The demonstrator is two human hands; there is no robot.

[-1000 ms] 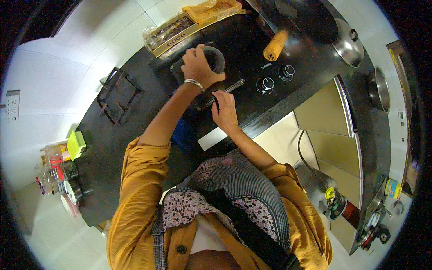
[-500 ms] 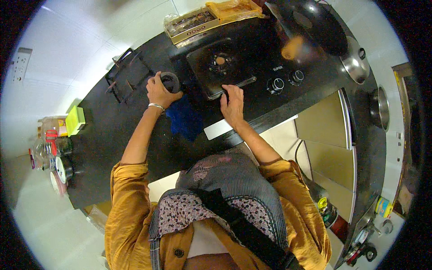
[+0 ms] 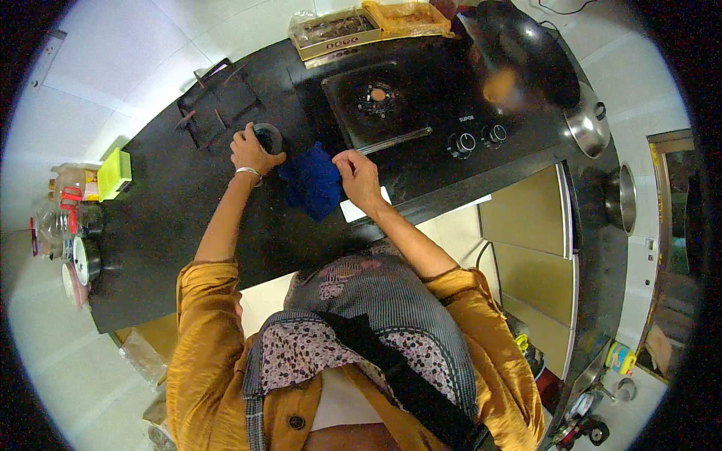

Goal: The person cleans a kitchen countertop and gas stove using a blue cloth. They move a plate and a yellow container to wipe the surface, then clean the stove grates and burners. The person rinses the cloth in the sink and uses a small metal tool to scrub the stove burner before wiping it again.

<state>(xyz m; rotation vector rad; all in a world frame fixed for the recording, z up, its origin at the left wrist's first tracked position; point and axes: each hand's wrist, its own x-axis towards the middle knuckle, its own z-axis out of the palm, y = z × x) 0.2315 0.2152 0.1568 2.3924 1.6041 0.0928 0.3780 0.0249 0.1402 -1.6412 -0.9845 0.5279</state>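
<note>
My left hand is closed around a dark round ring with a grey rim, which looks like a burner ring, held just above the black counter. Beside it lies a crumpled blue cloth. My right hand has its fingertips pinched at the cloth's upper right edge. Beyond the right hand is the black gas stove, with its bare burner inside a square recess. A metal strip runs along the recess's near edge.
A black pan support stands at the far left of the counter. Boxes sit behind the stove. A wok and a steel lid are at right. A green box and jars are at left; open drawers are below.
My right hand has moved left from the recess's near edge to the blue cloth and taken its edge. The cloth is now bunched up. My left hand still holds the ring.
</note>
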